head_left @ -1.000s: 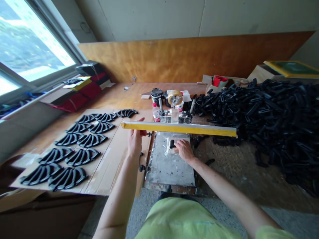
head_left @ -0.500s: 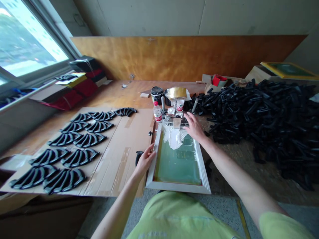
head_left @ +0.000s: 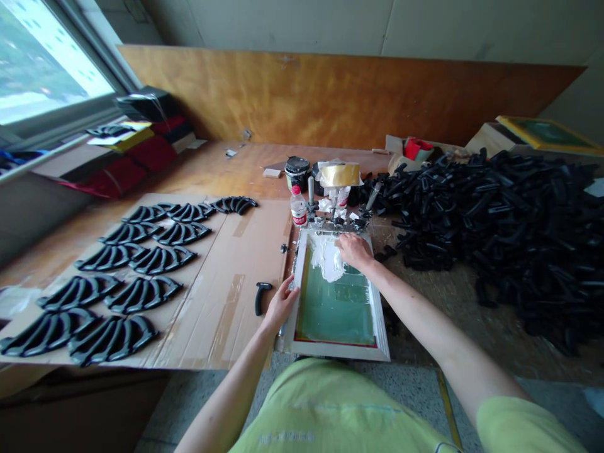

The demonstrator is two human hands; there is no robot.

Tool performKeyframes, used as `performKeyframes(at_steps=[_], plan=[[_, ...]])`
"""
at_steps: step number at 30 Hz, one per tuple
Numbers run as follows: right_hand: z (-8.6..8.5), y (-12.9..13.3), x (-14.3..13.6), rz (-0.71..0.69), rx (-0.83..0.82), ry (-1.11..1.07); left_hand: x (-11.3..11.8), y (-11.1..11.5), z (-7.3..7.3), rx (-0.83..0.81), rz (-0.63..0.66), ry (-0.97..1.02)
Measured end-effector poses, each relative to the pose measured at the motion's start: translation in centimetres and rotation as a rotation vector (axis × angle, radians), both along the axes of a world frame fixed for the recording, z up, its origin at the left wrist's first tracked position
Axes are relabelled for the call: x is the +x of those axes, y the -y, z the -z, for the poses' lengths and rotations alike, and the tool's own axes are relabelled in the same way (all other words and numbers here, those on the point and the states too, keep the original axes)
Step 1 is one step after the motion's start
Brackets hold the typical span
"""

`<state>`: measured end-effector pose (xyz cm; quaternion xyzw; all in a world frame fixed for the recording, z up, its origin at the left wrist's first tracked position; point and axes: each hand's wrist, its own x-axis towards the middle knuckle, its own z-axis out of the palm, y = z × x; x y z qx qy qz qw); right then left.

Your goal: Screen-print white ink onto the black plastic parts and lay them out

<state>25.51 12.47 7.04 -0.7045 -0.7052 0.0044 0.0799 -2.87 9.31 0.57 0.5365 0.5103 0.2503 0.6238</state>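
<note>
A screen-printing frame (head_left: 383, 327) with a green mesh lies in front of me, white ink (head_left: 333, 263) smeared across its far end. My left hand (head_left: 282, 303) grips the frame's left rail, fingers bent at the edge. Over the white ink, my right hand (head_left: 355, 250) is closed on a small tan squeegee (head_left: 338, 241), mostly hidden by the fingers. Metal clamp hardware (head_left: 325, 225) sits at the frame's far edge. Just left of my left hand, one black curved handle-like piece (head_left: 260, 297) lies on the cardboard (head_left: 226, 251).
Rows of black curved pieces (head_left: 163, 259) cover the cardboard's left side. A large heap of black pieces (head_left: 495, 220) fills the right. Behind the frame stand a red-capped bottle (head_left: 298, 207), a dark tub (head_left: 297, 171) and a yellow tape roll (head_left: 338, 174).
My right hand has moved left from beside the squeegee and closed on it. The frame's near end appears lower, with my left hand still at its left rail. The view has shifted slightly.
</note>
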Motion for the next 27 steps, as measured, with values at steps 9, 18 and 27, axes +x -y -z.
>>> performKeyframes(at_steps=[9,18,27], plan=[[0.3,3.9,-2.1,-0.252,-0.042,-0.009,0.2,0.1,0.1,0.012,-0.037,-0.053],[-1.7,4.9,-0.4,-0.436,-0.026,-0.118,0.4,0.3,-0.6,0.009,-0.043,-0.049],[-0.6,6.1,-1.5,-0.397,0.022,-0.151,0.3,0.5,-1.6,-0.030,-0.048,0.022]])
